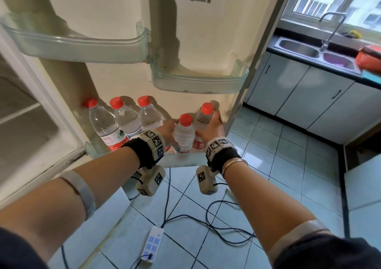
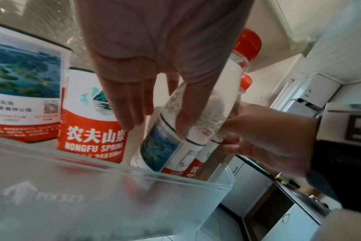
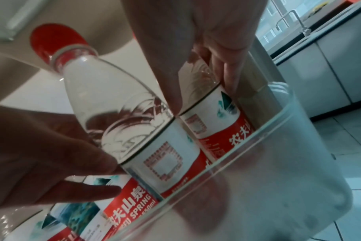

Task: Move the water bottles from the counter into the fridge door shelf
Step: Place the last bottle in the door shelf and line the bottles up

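Observation:
The fridge door's bottom shelf (image 1: pixel 91 148) holds three clear water bottles with red caps (image 1: pixel 126 120) at its left end. My left hand (image 1: pixel 168 129) grips another bottle (image 1: pixel 184 136), tilted, its base inside the shelf (image 2: pixel 93 195); the thumb (image 2: pixel 183 117) lies on its front and the fingers reach behind. Just right of it, my right hand (image 1: pixel 212 125) grips a second bottle (image 1: pixel 203 118) at the shelf's right end. In the right wrist view this bottle (image 3: pixel 214 117) stands behind the shelf wall (image 3: pixel 268 154), touching the left hand's bottle (image 3: pixel 118 106).
Two clear upper door shelves (image 1: pixel 82 46) (image 1: pixel 198 81) hang above. The fridge interior (image 1: pixel 24 124) is at the left. A power strip (image 1: pixel 152 242) and cables lie on the tiled floor below. A sink counter (image 1: pixel 309 50) and cabinets stand at the right.

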`<action>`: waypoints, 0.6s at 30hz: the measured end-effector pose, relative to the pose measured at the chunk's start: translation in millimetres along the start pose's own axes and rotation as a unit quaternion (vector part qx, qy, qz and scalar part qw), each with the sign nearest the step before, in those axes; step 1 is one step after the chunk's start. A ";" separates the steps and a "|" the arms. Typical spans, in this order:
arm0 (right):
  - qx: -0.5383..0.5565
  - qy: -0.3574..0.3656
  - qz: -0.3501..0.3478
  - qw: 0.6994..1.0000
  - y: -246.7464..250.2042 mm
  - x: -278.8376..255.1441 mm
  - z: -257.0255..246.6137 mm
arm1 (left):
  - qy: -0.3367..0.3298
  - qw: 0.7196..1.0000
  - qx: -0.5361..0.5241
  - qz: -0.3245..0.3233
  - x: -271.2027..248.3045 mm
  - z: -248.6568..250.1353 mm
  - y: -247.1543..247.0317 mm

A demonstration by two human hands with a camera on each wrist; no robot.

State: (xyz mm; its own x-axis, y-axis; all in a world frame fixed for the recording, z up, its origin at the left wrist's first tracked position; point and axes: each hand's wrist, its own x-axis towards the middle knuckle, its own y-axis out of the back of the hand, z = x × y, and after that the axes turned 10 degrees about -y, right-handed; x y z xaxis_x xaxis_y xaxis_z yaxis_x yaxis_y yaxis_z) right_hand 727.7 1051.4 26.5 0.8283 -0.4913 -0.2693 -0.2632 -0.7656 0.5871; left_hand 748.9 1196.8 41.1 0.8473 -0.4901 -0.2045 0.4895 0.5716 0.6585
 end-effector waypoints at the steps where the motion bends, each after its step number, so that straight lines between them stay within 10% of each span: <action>1: -0.009 0.003 -0.001 1.000 0.6 1.5 -1.3 | -0.008 1.000 -0.026 -0.008 -1.9 3.6 -0.2; 18: -0.025 0.035 0.013 0.999 3.2 12.4 -9.0 | -0.034 0.997 0.028 0.067 20.0 23.7 19.3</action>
State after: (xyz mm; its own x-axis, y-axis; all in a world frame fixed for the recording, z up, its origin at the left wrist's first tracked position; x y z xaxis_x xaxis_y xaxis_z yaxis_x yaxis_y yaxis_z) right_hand 741.6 1046.6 31.9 0.8546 -0.4794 -0.1997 -0.2619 -0.7299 0.6314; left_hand 770.4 1182.5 66.9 0.8873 -0.4569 -0.0635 0.3592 0.5979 0.7166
